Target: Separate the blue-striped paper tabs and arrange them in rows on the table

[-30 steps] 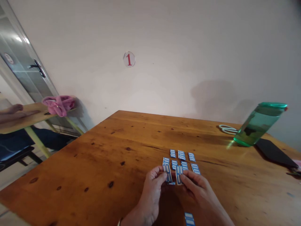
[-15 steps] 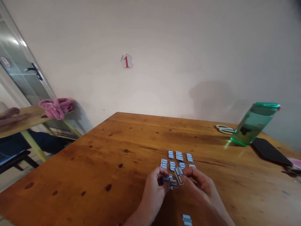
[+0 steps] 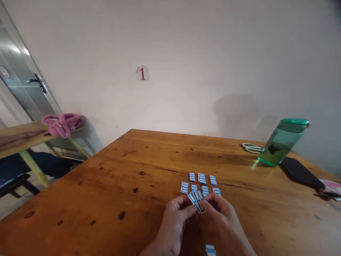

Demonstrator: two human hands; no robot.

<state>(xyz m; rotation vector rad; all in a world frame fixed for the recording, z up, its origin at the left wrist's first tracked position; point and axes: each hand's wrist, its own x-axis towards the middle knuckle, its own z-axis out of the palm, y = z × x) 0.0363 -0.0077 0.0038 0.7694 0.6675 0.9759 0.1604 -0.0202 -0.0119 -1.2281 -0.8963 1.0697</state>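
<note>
Between my two hands is a small fan of blue-and-white cards (image 3: pixel 195 201), held up over the wooden table. My left hand (image 3: pixel 174 220) pinches the fan's left side between thumb and fingers. At the right side, my right hand (image 3: pixel 220 213) grips the same cards with thumb and forefinger. Just beyond my hands, several small blue-and-white cards (image 3: pixel 201 178) lie in rows on the table, the nearer ones partly covered by my fingers. Another blue-and-white card (image 3: pixel 210 249) lies by itself close to me, cut off by the lower edge of the view.
On the right of the wooden table (image 3: pixel 106 192) stand a green bottle (image 3: pixel 283 144), a coiled white cable (image 3: pixel 250 148) and a flat black object (image 3: pixel 302 172). At the left, another person's arm (image 3: pixel 21 138) rests on a second table near a pink fuzzy item (image 3: pixel 62 124).
The cards, earlier apart in my two hands, are now together in one fan. My hands have closed in on each other. The other person's hand now lies flatter.
</note>
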